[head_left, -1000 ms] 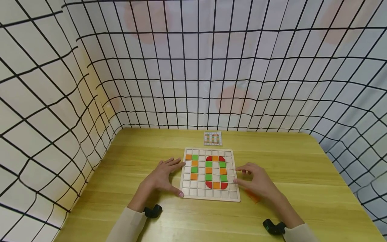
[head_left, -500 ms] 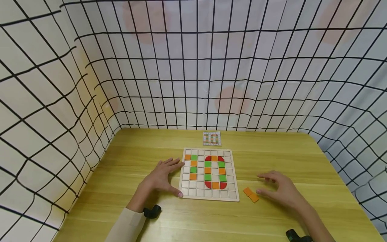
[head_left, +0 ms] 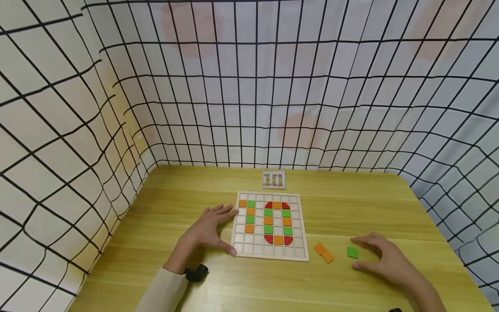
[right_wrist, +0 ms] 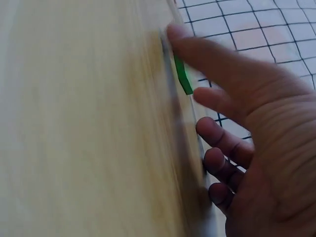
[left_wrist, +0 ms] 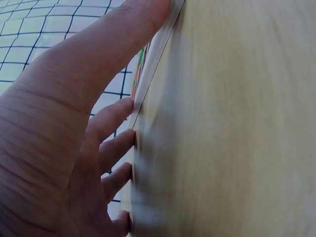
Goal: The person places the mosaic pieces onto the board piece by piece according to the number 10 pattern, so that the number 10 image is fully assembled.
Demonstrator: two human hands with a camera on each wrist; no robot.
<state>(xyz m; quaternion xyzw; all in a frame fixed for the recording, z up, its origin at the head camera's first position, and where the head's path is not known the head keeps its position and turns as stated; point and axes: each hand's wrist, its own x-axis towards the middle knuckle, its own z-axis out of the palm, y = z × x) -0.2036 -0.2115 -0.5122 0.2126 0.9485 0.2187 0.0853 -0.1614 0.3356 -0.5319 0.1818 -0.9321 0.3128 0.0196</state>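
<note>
A wooden grid board lies on the table with orange, green and red tiles in some of its squares. My left hand rests at the board's left edge with fingers spread; thumb and fingertips touch that edge. In the left wrist view, my left hand's thumb and fingers lie along the board's side. My right hand is right of the board, thumb and index finger apart on either side of a loose green square tile. In the right wrist view, the green tile shows between thumb and index finger.
Two loose orange square tiles lie touching between the board and the green tile. A small pattern card lies behind the board. A white curtain with a black grid stands around the table.
My right hand has moved from the board's right edge out to the right, past the orange tiles, uncovering them and then the green tile. My left hand stays at the board.
</note>
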